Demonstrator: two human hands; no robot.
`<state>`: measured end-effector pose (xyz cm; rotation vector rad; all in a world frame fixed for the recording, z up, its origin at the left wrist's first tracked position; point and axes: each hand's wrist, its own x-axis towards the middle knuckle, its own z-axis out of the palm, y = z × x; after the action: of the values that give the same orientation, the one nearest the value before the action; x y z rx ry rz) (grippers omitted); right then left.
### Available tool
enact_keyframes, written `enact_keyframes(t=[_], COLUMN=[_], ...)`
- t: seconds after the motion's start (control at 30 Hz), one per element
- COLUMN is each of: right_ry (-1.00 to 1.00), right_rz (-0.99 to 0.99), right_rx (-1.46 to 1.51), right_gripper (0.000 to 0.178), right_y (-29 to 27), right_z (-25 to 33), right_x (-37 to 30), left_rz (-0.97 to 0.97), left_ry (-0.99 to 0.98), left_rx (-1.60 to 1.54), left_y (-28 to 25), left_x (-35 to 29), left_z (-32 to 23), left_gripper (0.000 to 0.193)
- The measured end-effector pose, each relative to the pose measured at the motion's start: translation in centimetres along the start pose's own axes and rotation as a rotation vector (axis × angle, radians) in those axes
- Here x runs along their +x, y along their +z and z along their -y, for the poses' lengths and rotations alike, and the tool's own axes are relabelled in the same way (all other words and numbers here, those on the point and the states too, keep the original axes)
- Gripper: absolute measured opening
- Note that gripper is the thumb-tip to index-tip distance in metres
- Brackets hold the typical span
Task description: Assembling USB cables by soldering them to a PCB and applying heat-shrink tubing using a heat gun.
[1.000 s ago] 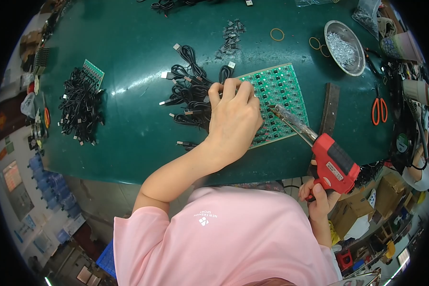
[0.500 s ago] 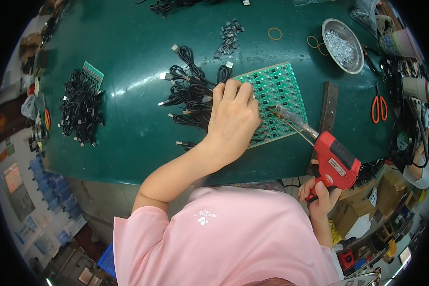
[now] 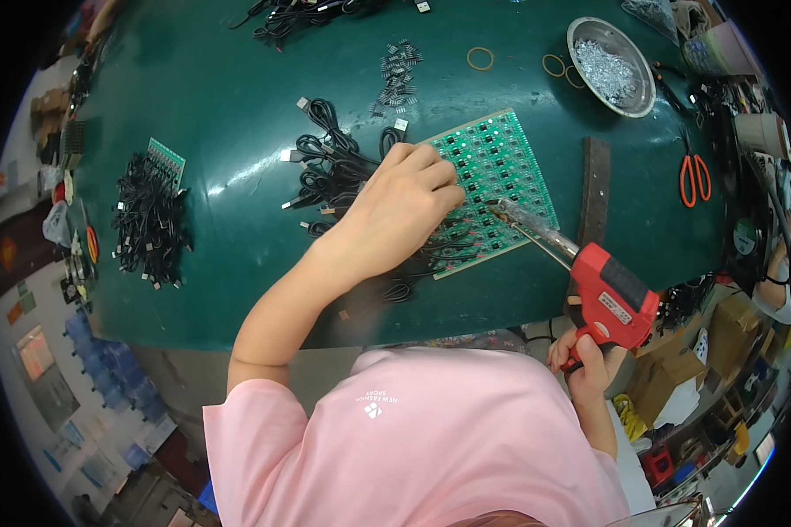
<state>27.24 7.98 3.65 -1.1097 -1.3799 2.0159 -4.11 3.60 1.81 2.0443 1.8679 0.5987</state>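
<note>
My left hand (image 3: 404, 206) reaches over the left side of a green circuit board panel (image 3: 505, 176). Its fingers are bent and pressed together at the board, and whatever they pinch is hidden beneath them. Black USB cables (image 3: 330, 162) lie bundled beside that hand, and red-tipped leads of some run onto the board's lower left. My right hand (image 3: 593, 362) grips the handle of a red soldering gun (image 3: 611, 299) at the table's front edge. The gun's metal tip points left, over the middle of the board; contact cannot be told.
Several small black parts (image 3: 397, 75) lie beyond the board. A metal bowl (image 3: 649, 92) of small clear pieces stands at the far right, near orange-handled scissors (image 3: 695, 180). A dark flat bar (image 3: 594, 189) lies right of the board. More cables (image 3: 149, 215) are piled left.
My left hand has shifted left over the board, uncovering more of the leads at its lower left. The soldering gun stays over the board. The whole view has shifted slightly.
</note>
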Motion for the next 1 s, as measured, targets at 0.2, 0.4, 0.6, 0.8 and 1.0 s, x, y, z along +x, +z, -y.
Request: enact_keyframes(t=[0.2, 0.4, 0.6, 0.8, 1.0], right_ry=[0.012, 0.02, -0.03, -0.059, -0.047], right_rz=[0.007, 0.012, 0.006, 0.008, 0.03], right_rx=[0.0, -0.001, 0.03, 0.065, 0.056], right_gripper=[0.044, 0.047, 0.043, 0.039, 0.042], right_y=[0.2, -0.1, -0.2, -0.1, -0.3], right_z=[-0.3, -0.9, -0.7, -0.4, -0.7], right_x=[0.0, -0.2, 0.3, 0.8, 0.8], left_rz=[-0.014, -0.019, 0.047, -0.049, 0.112], left_ry=[0.147, 0.102, -0.01, -0.08, 0.083], left_rx=[-0.007, 0.031, 0.124, -0.062, -0.218], left_y=[0.5, 0.2, -0.2, 0.7, -0.2], left_x=[-0.1, 0.0, 0.5, 0.6, 1.2], left_z=[1.0, 0.5, -0.8, -0.2, 1.6], left_gripper=[0.013, 0.01, 0.006, 0.008, 0.014])
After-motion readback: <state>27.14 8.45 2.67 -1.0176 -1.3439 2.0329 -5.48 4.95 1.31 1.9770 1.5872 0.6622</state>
